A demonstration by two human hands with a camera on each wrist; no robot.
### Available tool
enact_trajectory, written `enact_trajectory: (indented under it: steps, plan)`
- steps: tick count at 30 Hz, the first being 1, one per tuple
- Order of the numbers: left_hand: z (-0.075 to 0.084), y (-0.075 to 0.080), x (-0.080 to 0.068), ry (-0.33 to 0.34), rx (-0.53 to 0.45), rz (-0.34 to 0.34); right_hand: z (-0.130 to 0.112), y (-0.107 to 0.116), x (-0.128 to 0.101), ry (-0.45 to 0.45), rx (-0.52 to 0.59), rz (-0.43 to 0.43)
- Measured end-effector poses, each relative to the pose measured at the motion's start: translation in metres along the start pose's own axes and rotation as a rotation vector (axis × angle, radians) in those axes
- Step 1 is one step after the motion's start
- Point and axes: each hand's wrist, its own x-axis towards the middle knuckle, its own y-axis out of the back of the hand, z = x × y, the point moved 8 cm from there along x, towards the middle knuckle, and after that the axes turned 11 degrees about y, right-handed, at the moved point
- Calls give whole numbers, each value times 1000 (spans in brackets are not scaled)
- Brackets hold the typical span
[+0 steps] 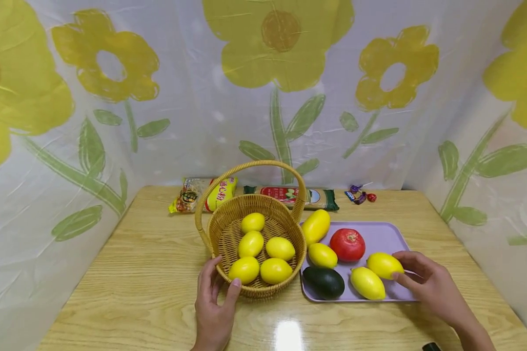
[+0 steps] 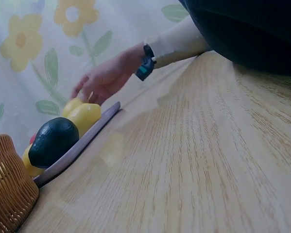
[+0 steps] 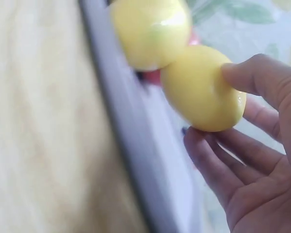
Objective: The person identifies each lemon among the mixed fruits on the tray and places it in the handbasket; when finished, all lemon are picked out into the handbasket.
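Reaching onto the purple tray (image 1: 391, 234), my right hand (image 1: 426, 282) curls its thumb and fingers around a lemon (image 1: 384, 264) lying at the tray's right side. My left hand (image 1: 212, 304) rests with relaxed fingers against the wicker basket (image 1: 254, 290) of lemons.

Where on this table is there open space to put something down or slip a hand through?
Bare wood lies left of the basket out to the table's edge, along the near edge between the left hand and right hand, and right of the tray. The tray, the basket and the packets behind are crowded.
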Motion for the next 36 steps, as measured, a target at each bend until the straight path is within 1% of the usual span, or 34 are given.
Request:
enact_trajectory:
  steps: [2,4,7,10,13,15,17,18,21,24,26,29,31,34,36]
  plan:
    - [0,0,0,5,1,-2,-8,4,4,2,24,-3]
    - [-1,0,1,12,-1,-2,-19,4,11,0,54,-28]
    - [-2,0,1,16,0,-1,-42,-7,27,34,117,-108]
    - [-3,1,1,14,-5,6,-72,-31,46,95,221,-215]
    - [-3,1,1,15,-12,6,-102,-63,65,168,332,-319]
    - [-4,0,2,24,-11,2,-120,-86,76,216,377,-382]
    - [-4,0,2,29,-9,-2,-137,-109,86,272,377,-443]
    - [-4,0,1,29,-5,-2,-144,-120,91,296,356,-472]
    - [-4,0,1,32,-6,0,-164,-150,101,360,241,-558]
    - [-5,0,0,31,0,4,-177,-177,105,383,159,-616]
    - [-6,1,-1,36,12,10,-185,-190,105,399,151,-632]
    - [-6,1,-2,39,28,17,-192,-197,102,418,154,-621]
    - [-6,2,-2,33,30,21,-191,-193,100,419,162,-602]
    - [-4,1,-1,10,28,22,-181,-178,96,398,192,-551]
    - [-2,1,1,-3,27,17,-168,-163,91,369,226,-508]
